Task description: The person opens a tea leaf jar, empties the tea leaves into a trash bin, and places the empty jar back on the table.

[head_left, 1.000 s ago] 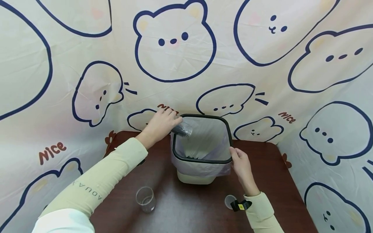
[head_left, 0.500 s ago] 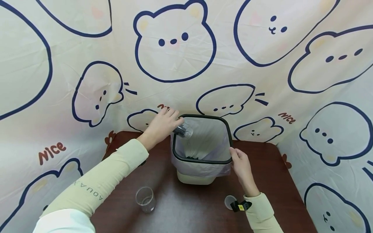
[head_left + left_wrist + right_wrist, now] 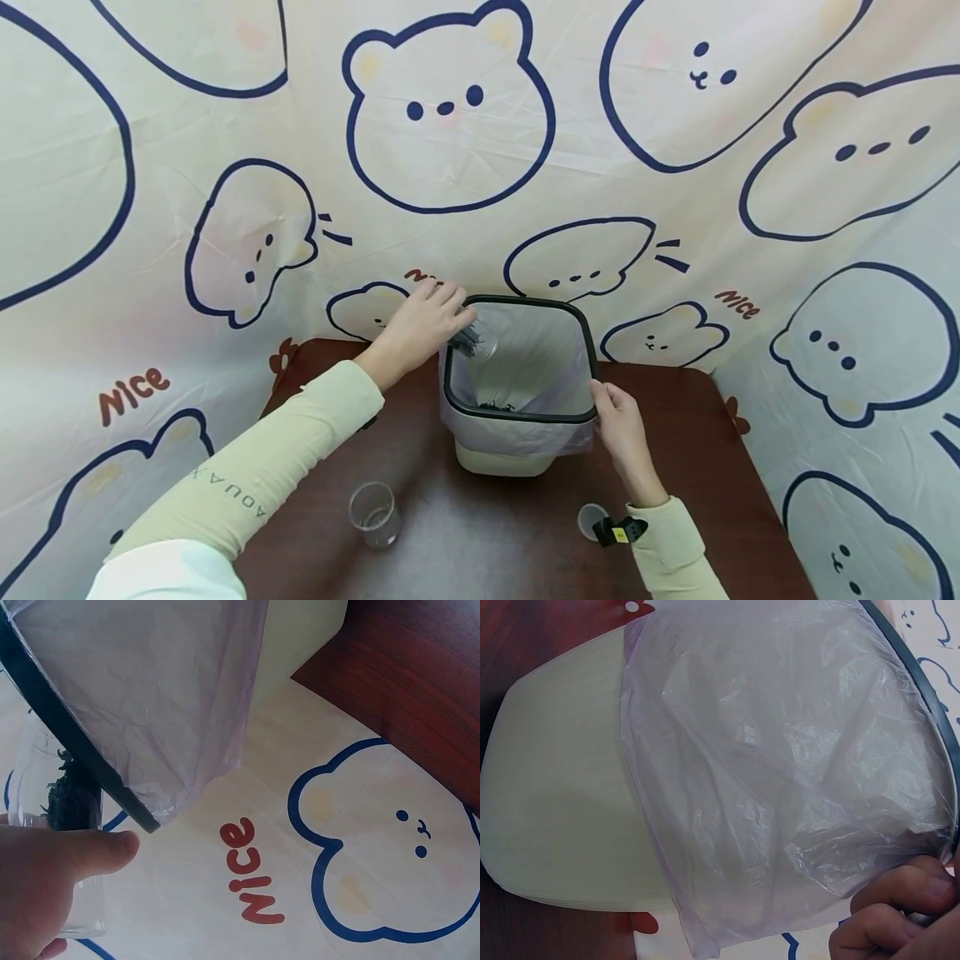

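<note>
My left hand [image 3: 420,325] grips a clear cylindrical jar [image 3: 486,340] at the left rim of a bin, its mouth tipped over the opening. Dark, shredded, leaf-like bits [image 3: 75,796] sit inside the jar in the left wrist view. The bin [image 3: 506,463] is pale cream, with a dark rim and a thin lilac plastic liner [image 3: 525,435] folded over its outside. Similar dark bits [image 3: 497,407] lie down inside it. At the bin's right rim my right hand [image 3: 624,425] pinches the edge, fingers curled in the right wrist view [image 3: 900,904].
A clear cup [image 3: 377,517] stands on the dark brown table [image 3: 480,542] at front left. By my right wrist lies a small round translucent lid or dish [image 3: 591,521]. A cartoon-printed cloth [image 3: 450,242] hangs right behind the bin and along both sides.
My left hand has shifted slightly right, and the jar now tips a little more steeply into the bin. The right hand holds the same place on the rim.
</note>
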A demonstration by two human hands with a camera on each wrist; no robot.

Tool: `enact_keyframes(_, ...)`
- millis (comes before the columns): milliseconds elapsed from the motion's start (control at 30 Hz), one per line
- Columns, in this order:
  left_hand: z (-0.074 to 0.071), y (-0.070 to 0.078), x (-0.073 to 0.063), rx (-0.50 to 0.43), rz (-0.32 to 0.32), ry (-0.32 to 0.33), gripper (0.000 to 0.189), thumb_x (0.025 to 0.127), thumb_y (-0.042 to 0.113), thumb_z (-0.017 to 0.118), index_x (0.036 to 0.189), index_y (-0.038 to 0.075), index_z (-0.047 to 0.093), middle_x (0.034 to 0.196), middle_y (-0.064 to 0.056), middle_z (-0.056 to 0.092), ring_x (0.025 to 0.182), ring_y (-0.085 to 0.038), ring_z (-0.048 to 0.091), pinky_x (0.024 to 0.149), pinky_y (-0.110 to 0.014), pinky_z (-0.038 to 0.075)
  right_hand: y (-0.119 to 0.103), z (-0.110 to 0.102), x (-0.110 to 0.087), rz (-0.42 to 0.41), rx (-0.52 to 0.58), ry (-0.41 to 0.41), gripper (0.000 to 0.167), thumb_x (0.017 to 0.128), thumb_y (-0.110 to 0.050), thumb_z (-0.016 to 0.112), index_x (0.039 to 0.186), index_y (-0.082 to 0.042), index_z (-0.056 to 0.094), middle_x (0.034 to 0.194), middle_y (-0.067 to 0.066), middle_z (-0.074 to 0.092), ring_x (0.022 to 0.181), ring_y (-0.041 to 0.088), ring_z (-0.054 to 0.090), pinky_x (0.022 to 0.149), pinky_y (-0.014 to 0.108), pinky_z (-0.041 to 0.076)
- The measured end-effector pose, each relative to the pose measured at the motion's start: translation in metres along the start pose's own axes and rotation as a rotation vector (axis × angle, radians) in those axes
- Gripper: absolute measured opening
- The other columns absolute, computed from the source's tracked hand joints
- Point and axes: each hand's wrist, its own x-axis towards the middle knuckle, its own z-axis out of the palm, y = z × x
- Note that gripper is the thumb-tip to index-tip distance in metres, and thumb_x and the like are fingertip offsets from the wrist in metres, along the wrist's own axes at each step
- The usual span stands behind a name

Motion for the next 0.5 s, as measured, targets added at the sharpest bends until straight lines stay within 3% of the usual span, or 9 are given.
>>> enact_keyframes(500,0.0001,0.0037,0.0014,-0.02,0.012,-0.012,0.041,0.09,0.002,0.075,0.125,0.016,0.061,0.123,-0.011,0.057,0.111,-0.028,0.048,0.099,-0.042,0.041,-0.0022,0.0011,-0.0014,-0.022,0.028,0.004,0.044,0.108,-0.031,0.052,0.071,-0.01,0.041,0.057,-0.004,0.032,0.048,0.01,0.029,0.048,0.025,0.027)
